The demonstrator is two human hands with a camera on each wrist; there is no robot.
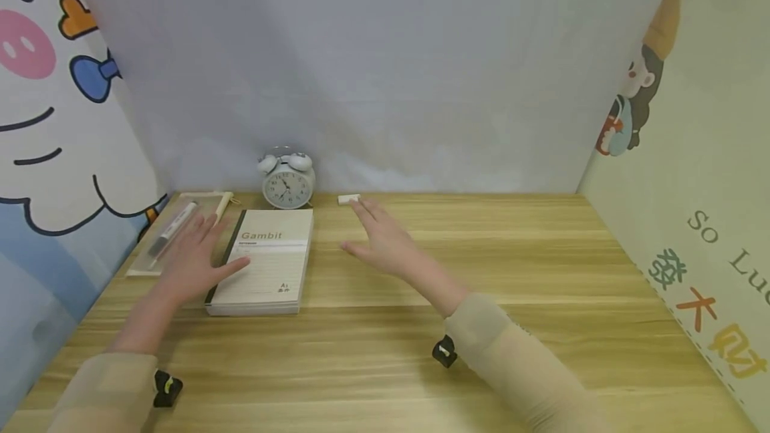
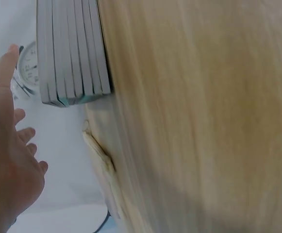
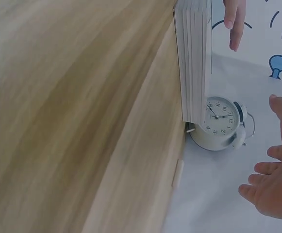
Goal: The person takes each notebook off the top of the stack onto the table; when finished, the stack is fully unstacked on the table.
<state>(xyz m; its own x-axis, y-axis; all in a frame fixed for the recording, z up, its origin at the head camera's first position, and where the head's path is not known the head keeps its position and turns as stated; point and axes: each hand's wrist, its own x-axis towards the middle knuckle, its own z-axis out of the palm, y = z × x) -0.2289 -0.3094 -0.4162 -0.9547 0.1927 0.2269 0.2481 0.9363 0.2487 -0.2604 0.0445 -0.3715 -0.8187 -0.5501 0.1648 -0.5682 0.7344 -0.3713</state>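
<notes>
The word "Gambit" was printed in orange at the top of the cover of a stack of notebooks (image 1: 265,262), with a small orange mark low on the cover that could not be read. The stack was laid flat on the wooden desk (image 1: 481,339), left of centre, just in front of a white twin-bell alarm clock (image 1: 288,181). The left hand (image 1: 195,256) was spread open over the stack's left edge, fingers straight, its thumb laid on the cover; nothing was gripped. The right hand (image 1: 381,239) was held open above the desk to the right of the stack, fingers extended, the fingertips close to a small white eraser (image 1: 348,200) by the back wall; contact could not be confirmed. A clear pencil case (image 1: 174,229) with a marker inside was seen beside the left hand. On the right wall, "So Lu" and coloured Chinese characters were partly legible. Cartoon figures were shown on both side walls.
</notes>
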